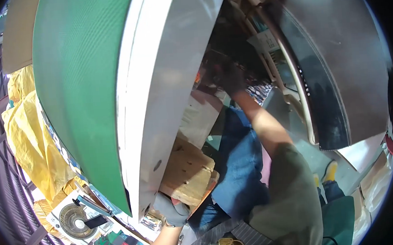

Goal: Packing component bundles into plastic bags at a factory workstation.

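My left hand (171, 210), in a grey glove, is at the near end of a worn tan wooden piece (188, 173) beneath the table edge. It seems to touch that piece, but its fingertips are hidden. My right arm stretches far forward into the dark space beside the table. There my right hand (226, 77), in a dark glove, is blurred and deep in shadow. Small colourful things lie close to it, too dim to name. A patterned cloth (260, 92) shows just beside the right wrist. Whether the right hand holds anything is hidden.
A green-topped table (82, 85) with a thick white edge fills the left. On the right stands a dark padded chair back (338, 67) with a metal frame. A fan (74, 221) and yellow sheeting (36, 138) are at left. Another person's yellow shoe (330, 171) shows lower right.
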A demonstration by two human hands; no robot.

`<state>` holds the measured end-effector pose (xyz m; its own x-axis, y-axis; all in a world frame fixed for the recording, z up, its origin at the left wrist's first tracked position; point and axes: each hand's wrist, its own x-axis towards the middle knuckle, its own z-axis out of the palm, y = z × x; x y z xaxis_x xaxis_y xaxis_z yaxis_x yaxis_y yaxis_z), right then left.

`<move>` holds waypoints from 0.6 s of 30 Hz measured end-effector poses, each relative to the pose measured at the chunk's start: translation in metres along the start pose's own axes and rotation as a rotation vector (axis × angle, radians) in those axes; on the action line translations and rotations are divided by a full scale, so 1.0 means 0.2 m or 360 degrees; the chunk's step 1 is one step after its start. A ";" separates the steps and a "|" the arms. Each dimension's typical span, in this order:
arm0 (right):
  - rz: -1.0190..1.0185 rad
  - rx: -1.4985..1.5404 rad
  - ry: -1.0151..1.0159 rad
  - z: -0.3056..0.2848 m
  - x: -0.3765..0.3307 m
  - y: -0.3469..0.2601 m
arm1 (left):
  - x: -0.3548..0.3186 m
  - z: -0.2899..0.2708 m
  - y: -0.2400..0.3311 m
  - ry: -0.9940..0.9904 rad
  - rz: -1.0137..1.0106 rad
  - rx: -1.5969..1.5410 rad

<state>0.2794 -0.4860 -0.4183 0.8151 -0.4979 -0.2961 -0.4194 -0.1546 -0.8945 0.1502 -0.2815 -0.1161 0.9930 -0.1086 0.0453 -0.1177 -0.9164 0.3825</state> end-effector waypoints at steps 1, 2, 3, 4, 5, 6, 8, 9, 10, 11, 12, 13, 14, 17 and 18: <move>-0.0240 0.0107 -0.0149 0.08 0.18 -0.03 | -0.03 0.00 -0.03 -0.0024 0.0016 -0.0035; 0.0281 -0.0039 -0.0242 0.12 0.29 -0.30 | -0.08 -0.06 -0.09 -0.0284 -0.0069 -0.0009; 0.0279 -0.0047 -0.0220 0.17 0.39 -0.34 | -0.09 -0.07 -0.12 -0.0559 -0.0136 -0.0024; 0.0197 0.0034 -0.0104 0.24 0.48 -0.33 | -0.05 -0.04 -0.08 -0.0594 -0.0152 -0.0090; 0.0115 0.0113 0.0011 0.29 0.56 -0.31 | -0.04 -0.03 -0.09 -0.0606 -0.0143 -0.0098; 0.0034 0.0191 0.0119 0.34 0.60 -0.27 | -0.04 -0.03 -0.10 -0.0552 -0.0107 -0.0021; -0.0038 0.0246 0.0232 0.38 0.57 -0.14 | -0.08 -0.03 -0.14 -0.0450 -0.0040 0.0121; 0.0095 0.0465 0.0096 0.40 0.48 -0.06 | -0.10 -0.03 -0.17 -0.0383 -0.0014 0.0218; 0.0233 0.0662 -0.0026 0.35 0.37 0.04 | -0.13 -0.02 -0.21 -0.0330 0.0019 0.0294; 0.0131 0.0690 0.0123 0.25 0.21 -0.01 | -0.16 -0.04 -0.24 -0.0260 0.0038 0.0403; 0.0024 0.0695 0.0276 0.09 0.05 -0.07 | -0.19 -0.07 -0.27 -0.0195 0.0052 0.0492; -0.0477 0.0545 0.0552 0.02 -0.06 0.03 | -0.21 -0.11 -0.29 -0.0129 0.0066 0.0584; -0.0603 -0.0024 0.0669 -0.17 -0.21 0.13 | -0.23 -0.11 -0.30 -0.0083 0.0110 0.0642; 0.0615 -0.0447 0.0211 -0.43 -0.55 0.47 | -0.05 -0.07 -0.13 -0.0252 0.0157 0.0471; 0.0616 -0.0449 0.0215 -0.43 -0.57 0.49 | -0.07 -0.06 -0.15 -0.0253 0.0161 0.0468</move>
<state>0.1110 -0.5177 -0.4444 0.5269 -0.6678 -0.5258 -0.7880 -0.1520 -0.5967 0.1390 -0.2477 -0.1172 0.9667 -0.2418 -0.0840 -0.2333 -0.9672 0.1003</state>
